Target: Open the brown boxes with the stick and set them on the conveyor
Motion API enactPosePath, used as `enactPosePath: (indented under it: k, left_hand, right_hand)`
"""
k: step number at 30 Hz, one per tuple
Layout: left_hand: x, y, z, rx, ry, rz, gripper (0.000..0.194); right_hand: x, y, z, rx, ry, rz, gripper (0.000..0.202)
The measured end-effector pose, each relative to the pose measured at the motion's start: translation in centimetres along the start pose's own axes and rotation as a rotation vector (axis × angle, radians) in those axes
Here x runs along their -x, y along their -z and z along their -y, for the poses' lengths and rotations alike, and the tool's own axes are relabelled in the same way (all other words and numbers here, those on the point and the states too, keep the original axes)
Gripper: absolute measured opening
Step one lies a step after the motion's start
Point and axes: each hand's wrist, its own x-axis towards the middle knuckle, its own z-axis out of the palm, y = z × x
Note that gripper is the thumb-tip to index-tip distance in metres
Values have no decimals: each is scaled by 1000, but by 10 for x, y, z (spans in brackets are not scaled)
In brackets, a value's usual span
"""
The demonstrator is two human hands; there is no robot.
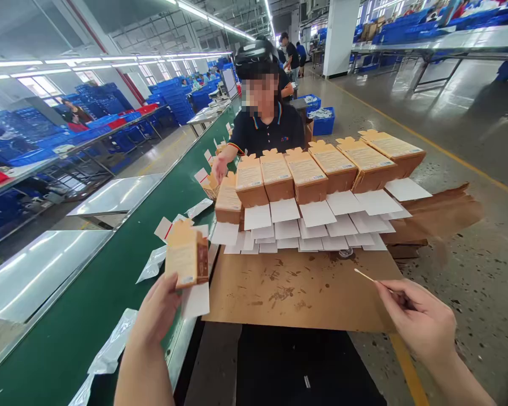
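My left hand [158,313] holds up a small tan carton [186,256] with its white flaps open, above the edge of the green conveyor belt [88,316]. My right hand [419,321] pinches a thin wooden stick [366,276] over a stained brown cardboard sheet [296,290]. Beyond the sheet, several matching tan cartons [307,175] lie in an overlapping row with white flaps [317,220] hanging toward me.
A person in a dark polo shirt [266,132] sits across from me, one hand [219,167] on cartons by the belt. Clear plastic bags [114,344] lie on the conveyor. Metal trays [38,270] flank its left. Blue crates [322,121] stand behind.
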Motion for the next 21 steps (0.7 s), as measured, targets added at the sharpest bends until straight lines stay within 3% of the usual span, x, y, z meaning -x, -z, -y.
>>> enactPosePath:
  k: [2,4,9,12,16,21]
  left_hand:
    - [18,16,34,151,137,8,68]
    - [31,19,66,254,233,3,76]
    - [49,-16,122,322,181,48,93]
    - [58,-43,137,350,82,64,97]
    - [60,-71,141,312,43,85,98]
    - [61,-82,131,200,55,231,93]
  right_hand:
    - [-5,-3,-11,60,-21,-20,25]
    - [-14,-7,-21,128,-70,17,30]
    - [-44,-20,-37,229,-175,283,27]
    - [-55,-28,-41,265,-178,398,24]
    - [-63,-44,-47,291,-169,501,23]
    - [-69,-50,-53,279,-157,509,25]
